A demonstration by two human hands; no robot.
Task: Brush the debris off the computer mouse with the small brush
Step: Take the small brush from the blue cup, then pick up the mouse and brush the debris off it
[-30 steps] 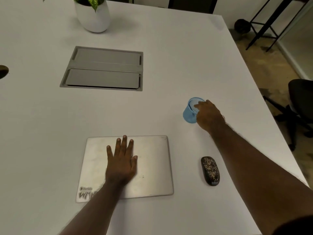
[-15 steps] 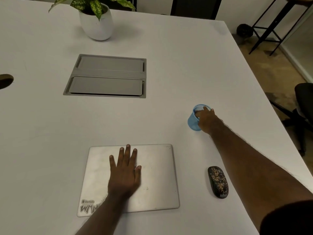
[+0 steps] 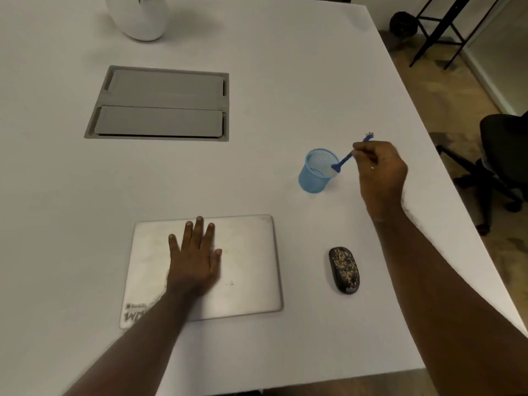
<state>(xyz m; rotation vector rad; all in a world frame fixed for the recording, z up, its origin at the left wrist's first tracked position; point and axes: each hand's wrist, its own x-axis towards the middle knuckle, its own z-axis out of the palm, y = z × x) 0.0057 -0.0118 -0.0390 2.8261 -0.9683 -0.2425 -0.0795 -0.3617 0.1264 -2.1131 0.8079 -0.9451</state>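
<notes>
A: Where is the small brush (image 3: 345, 159)?
B: Pinched in the right hand (image 3: 381, 175) above the blue mesh cup (image 3: 315, 174), near the table's (image 3: 285, 81) right edge.
A: And the mouse (image 3: 344, 270)?
B: Debris-speckled, near the front edge, beside the laptop (image 3: 248, 267), where the left hand (image 3: 195, 261) rests flat, fingers straight.

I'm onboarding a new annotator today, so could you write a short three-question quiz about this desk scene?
1. True or false: the dark computer mouse speckled with tan debris is already being brushed.
2. Which hand pinches the small blue brush? A left hand B right hand
3. Fill in: the left hand lies flat on the closed silver ____.

Key: 1 false, the brush hangs over the blue mesh cup, away from the mouse. 2 B. 3 laptop.
</notes>
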